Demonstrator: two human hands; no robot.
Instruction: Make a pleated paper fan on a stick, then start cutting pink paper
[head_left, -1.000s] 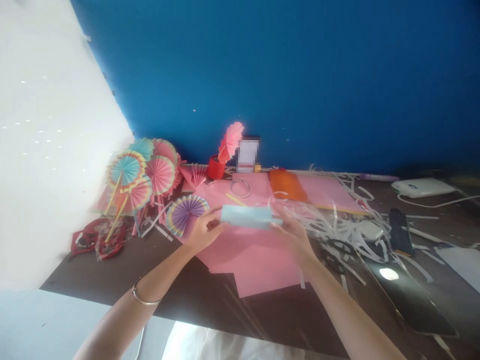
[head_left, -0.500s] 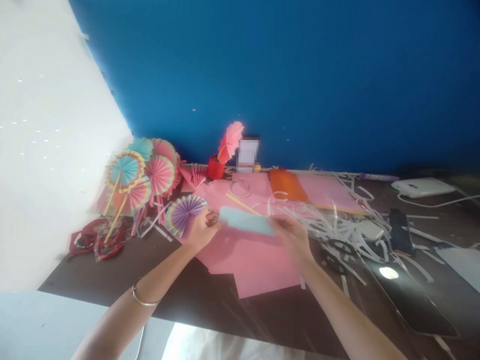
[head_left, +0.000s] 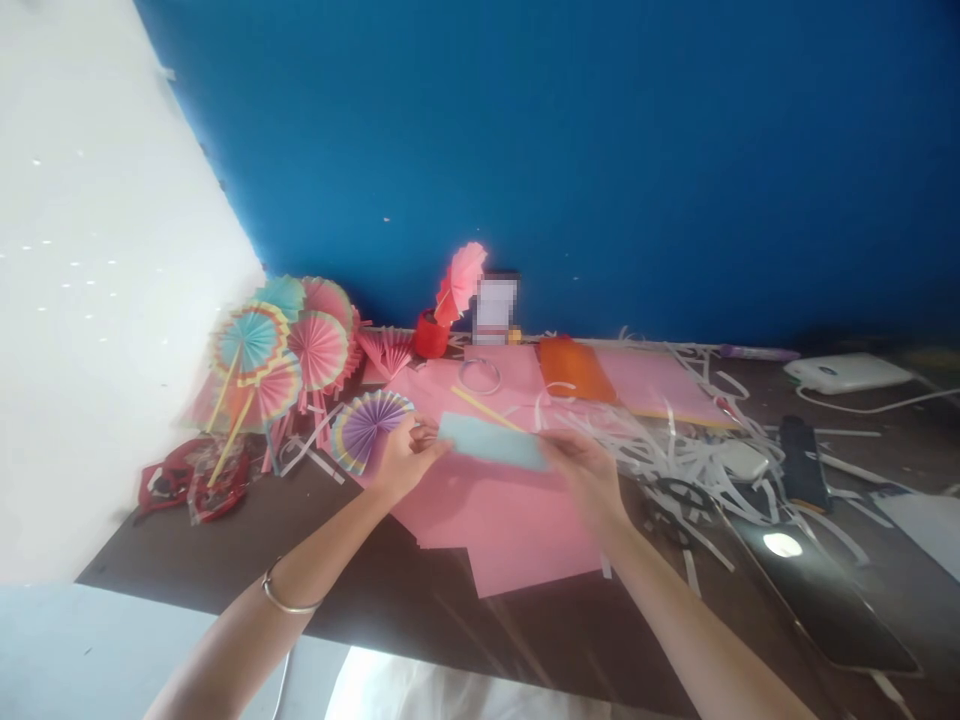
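Note:
A small light-blue sheet of paper (head_left: 493, 443) is stretched between my two hands, above pink paper (head_left: 517, 530) spread on the dark table. My left hand (head_left: 409, 455) pinches its left end, and my right hand (head_left: 589, 470) grips the right end; the fingertips are partly hidden and slightly blurred. Beside my left hand lies a pleated purple paper fan (head_left: 373, 430) with a yellow and blue rim. Just beyond the blue paper rests a thin yellow stick (head_left: 486, 408).
Several finished paper fans (head_left: 251, 343) stand at the left by a red-and-clear wrapped item (head_left: 217, 478). A red holder (head_left: 431, 335) is at the back. White paper strips (head_left: 697, 465), a phone (head_left: 821, 600) and a white device (head_left: 847, 373) lie on the right. A blue wall (head_left: 570, 150) rises behind.

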